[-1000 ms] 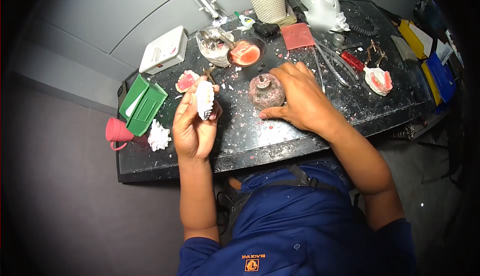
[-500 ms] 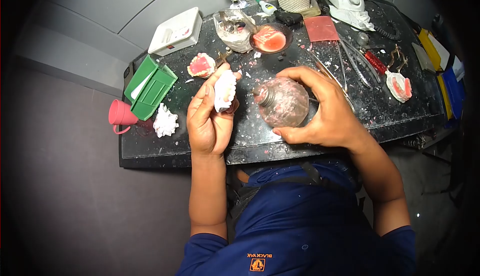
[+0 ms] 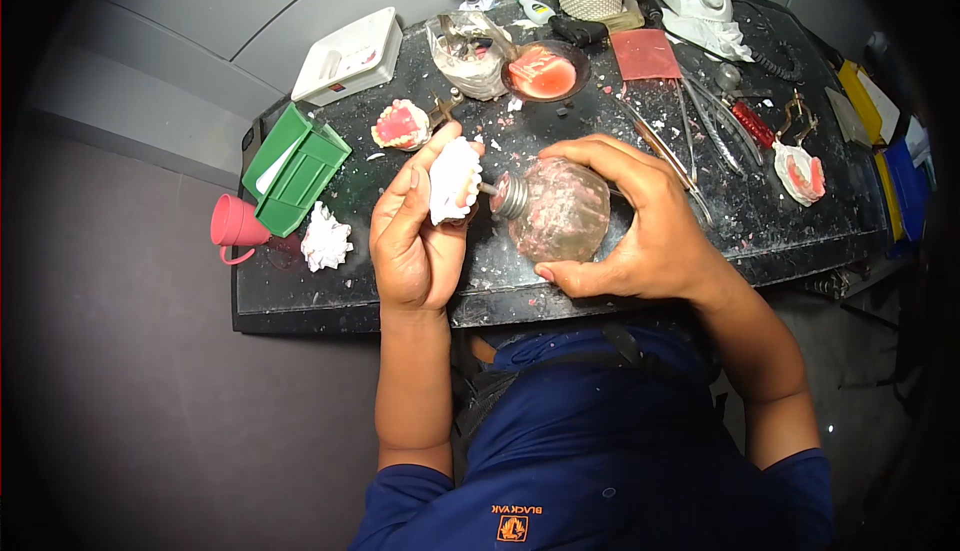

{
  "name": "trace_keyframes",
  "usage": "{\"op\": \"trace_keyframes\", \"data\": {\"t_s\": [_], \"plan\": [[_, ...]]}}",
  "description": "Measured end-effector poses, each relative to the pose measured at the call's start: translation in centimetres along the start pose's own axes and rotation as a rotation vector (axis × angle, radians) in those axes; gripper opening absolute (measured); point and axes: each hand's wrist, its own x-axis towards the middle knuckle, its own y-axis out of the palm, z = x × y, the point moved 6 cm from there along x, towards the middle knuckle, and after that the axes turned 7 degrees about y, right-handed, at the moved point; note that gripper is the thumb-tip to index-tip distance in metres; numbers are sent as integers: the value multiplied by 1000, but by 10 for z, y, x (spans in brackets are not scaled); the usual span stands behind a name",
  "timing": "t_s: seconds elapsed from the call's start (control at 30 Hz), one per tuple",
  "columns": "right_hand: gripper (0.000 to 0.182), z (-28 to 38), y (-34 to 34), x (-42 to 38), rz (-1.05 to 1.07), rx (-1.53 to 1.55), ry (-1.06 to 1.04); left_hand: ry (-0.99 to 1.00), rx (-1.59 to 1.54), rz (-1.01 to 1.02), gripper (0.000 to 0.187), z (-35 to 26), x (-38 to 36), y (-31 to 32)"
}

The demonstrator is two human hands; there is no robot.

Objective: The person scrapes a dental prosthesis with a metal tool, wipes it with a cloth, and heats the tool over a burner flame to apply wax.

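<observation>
My left hand (image 3: 418, 236) is closed around a white plaster dental cast (image 3: 450, 183) with a row of teeth facing right. In my right hand (image 3: 665, 221) is a round glass spirit lamp (image 3: 562, 213), smeared with pink and white residue. The lamp is tipped on its side, and its metal neck points left, with the wick end right at the teeth of the cast. Beyond my left fingertips, another cast with a pink wax base (image 3: 402, 125) lies near a brass hinge piece (image 3: 446, 108).
A dark pan of pink wax (image 3: 545, 73) and a cloudy bag-lined container (image 3: 468, 63) stand at the back. Metal hand tools (image 3: 715, 123) and a cast on an articulator (image 3: 798, 171) are at right. Green bin (image 3: 300, 173), red cup (image 3: 238, 223) and crumpled tissue (image 3: 326, 238) are at left.
My right hand has moved slightly left and turned the spirit lamp, so its neck comes close to the cast. My left hand has turned the cast a little.
</observation>
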Motion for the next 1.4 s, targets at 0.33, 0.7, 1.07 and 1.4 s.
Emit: {"op": "trace_keyframes", "data": {"t_s": [0.33,0.7,1.07,1.4], "plan": [[71,0,-2,1,-7,27,-5,0,-36,23,56,0,0,-2],[72,-1,-2,-1,52,20,25,-4,-46,19,55,0,-1,-5],[69,-11,-10,-2,-64,99,115,80,219,-18,51,-6,-4,4],[71,0,-3,-4,164,34,98,114,264,-42,50,-8,-5,7]]}}
